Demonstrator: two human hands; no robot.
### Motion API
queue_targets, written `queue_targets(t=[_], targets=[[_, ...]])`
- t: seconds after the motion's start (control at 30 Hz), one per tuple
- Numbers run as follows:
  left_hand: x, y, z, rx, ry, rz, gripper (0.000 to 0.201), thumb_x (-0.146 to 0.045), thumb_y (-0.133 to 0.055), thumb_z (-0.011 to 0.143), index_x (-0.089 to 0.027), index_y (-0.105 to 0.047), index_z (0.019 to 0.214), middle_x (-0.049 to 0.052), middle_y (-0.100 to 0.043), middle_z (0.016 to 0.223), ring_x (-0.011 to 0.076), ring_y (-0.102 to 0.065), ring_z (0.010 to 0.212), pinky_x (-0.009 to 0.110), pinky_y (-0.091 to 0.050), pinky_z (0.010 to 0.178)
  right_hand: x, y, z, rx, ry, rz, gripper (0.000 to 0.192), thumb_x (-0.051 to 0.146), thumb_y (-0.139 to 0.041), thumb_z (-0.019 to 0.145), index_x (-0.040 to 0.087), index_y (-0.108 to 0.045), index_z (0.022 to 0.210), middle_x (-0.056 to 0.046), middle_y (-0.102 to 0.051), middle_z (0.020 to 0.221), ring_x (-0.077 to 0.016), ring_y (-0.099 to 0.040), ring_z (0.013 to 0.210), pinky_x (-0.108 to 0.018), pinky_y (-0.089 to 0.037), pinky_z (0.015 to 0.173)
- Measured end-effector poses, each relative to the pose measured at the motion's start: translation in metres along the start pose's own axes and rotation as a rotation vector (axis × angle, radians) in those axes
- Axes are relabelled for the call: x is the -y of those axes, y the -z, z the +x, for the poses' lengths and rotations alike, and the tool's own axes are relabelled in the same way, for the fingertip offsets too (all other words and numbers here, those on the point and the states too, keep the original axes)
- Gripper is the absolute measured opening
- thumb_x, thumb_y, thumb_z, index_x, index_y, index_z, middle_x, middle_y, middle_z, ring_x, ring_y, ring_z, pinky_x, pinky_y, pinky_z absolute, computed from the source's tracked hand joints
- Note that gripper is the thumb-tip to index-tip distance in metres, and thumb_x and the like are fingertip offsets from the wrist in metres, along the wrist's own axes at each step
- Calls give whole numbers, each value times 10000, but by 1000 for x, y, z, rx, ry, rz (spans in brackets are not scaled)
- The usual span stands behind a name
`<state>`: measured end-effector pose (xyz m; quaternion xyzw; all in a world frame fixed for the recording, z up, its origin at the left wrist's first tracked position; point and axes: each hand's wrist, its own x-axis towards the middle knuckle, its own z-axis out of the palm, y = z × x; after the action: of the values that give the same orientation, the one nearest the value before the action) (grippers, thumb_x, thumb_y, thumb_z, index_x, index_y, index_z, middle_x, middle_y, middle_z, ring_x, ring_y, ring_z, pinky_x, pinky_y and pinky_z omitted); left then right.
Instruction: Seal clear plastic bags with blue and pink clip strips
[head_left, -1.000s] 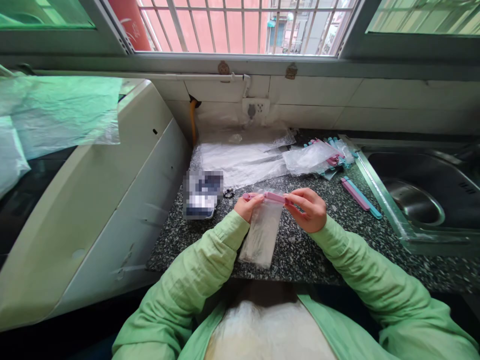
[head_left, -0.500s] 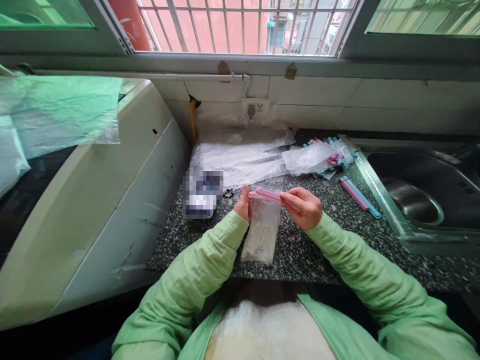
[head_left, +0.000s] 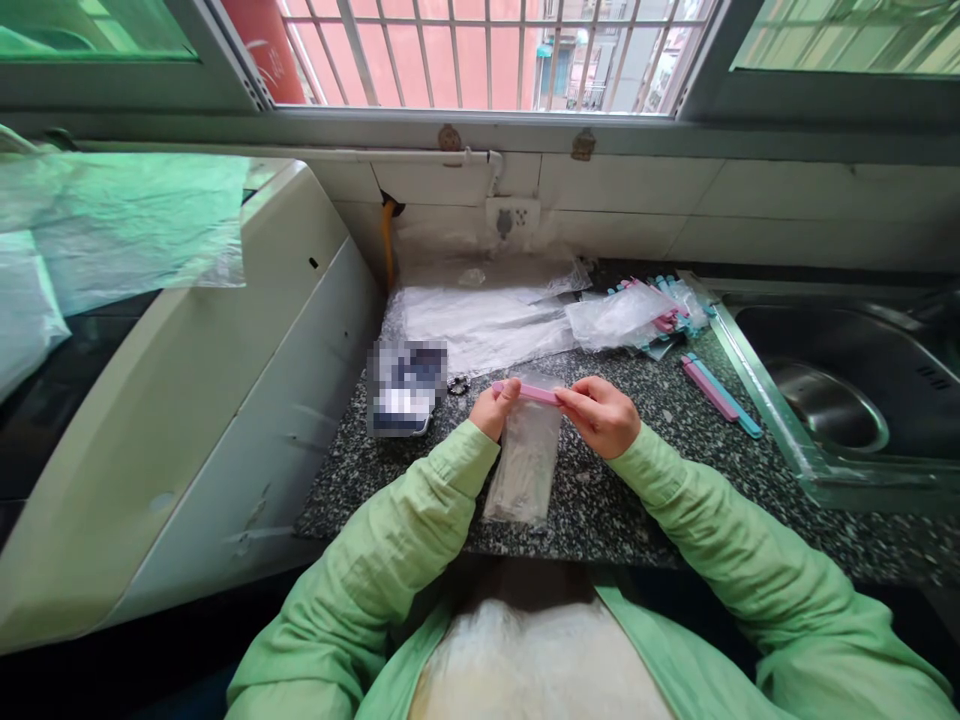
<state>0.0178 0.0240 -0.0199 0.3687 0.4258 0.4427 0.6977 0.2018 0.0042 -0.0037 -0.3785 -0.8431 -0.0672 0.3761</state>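
Observation:
A pink bag sealing clip (head_left: 536,394) lies across the top of a clear plastic bag (head_left: 525,465), with a little of the bag sticking up past it. My left hand (head_left: 495,408) pinches the clip's left end, thumb on top. At the other end, the fingers of my right hand (head_left: 604,415) are closed on the clip. The bag hangs down toward the counter's front edge; what it contains is too faint to name.
Flat plastic bags (head_left: 480,325) lie against the wall. To their right is a pile of pink and blue clips (head_left: 671,315); two more clips (head_left: 720,395) lie near the sink (head_left: 817,480). A blurred-out object (head_left: 407,390) sits left of my hands, beside the pale appliance (head_left: 262,370).
The pink clip, whose two bars stood apart at the left end, now looks closed over the bag. My left thumb has moved from beside the clip onto its left end.

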Motion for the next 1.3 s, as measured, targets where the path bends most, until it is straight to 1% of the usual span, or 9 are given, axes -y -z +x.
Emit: queue_targets(t=[0.13,0.27,0.4,0.5,0.57,0.7,0.8,1.03,1.3], targets=[[-8,-4,-4,-103,-149,143,571,-690,-638,399,-141,-528,513,-39,-446,459,85,-393,489,236,-302,498,0,0,0,-6,16,-1,211,225,-518,809,194,-662,960,-62,-571,745,-118,-519,656,-235,-472,567],[-11,-9,-7,-168,-162,160,509,-613,-674,420,-150,-474,483,-68,-362,437,56,-308,465,223,-238,479,0,0,0,5,19,-5,204,227,-519,805,204,-658,954,-53,-570,740,-118,-521,654,-238,-475,573],[-13,-10,-7,-177,-147,118,492,-584,-681,429,-159,-437,474,-75,-334,436,51,-288,460,222,-232,477,2,5,2,-30,-27,44,253,277,-565,773,189,-628,1001,-71,-588,806,-150,-552,728,-275,-496,646],[-14,-10,-9,-172,-182,125,475,-565,-683,444,-157,-442,477,-70,-343,450,54,-295,474,222,-237,483,1,9,4,-49,-232,148,384,366,-602,731,156,-582,1052,-90,-600,862,-166,-557,738,-301,-492,647],[-15,-10,-10,-156,-210,139,458,-550,-683,459,-153,-457,484,-69,-345,456,55,-298,480,221,-244,487,-1,9,6,54,-423,318,430,441,-585,722,138,-570,1027,-78,-608,819,-150,-549,670,-285,-474,579],[-15,-9,-10,-92,-226,190,432,-536,-686,470,-143,-511,507,-68,-371,454,53,-314,473,217,-268,484,-3,3,7,368,-677,734,443,573,-576,655,137,-573,733,-2,-549,589,-103,-483,530,-240,-404,492],[-16,-7,-9,-52,-229,210,409,-517,-702,462,-142,-553,528,-62,-414,458,55,-341,470,212,-288,477,0,0,7,382,-761,872,429,566,-625,601,150,-521,614,37,-483,522,-74,-422,490,-220,-350,474],[-21,-1,-9,-86,-258,206,349,-465,-729,463,-144,-608,526,-48,-464,459,59,-360,467,211,-304,474,5,3,9,339,-809,918,397,524,-659,578,152,-522,594,43,-469,514,-67,-395,484,-215,-318,471],[-21,-1,-10,-68,-298,240,333,-438,-720,496,-134,-585,472,-48,-424,441,59,-337,473,212,-266,469,6,3,8,299,-797,857,364,495,-648,602,144,-549,594,30,-484,517,-74,-400,487,-227,-327,478]])
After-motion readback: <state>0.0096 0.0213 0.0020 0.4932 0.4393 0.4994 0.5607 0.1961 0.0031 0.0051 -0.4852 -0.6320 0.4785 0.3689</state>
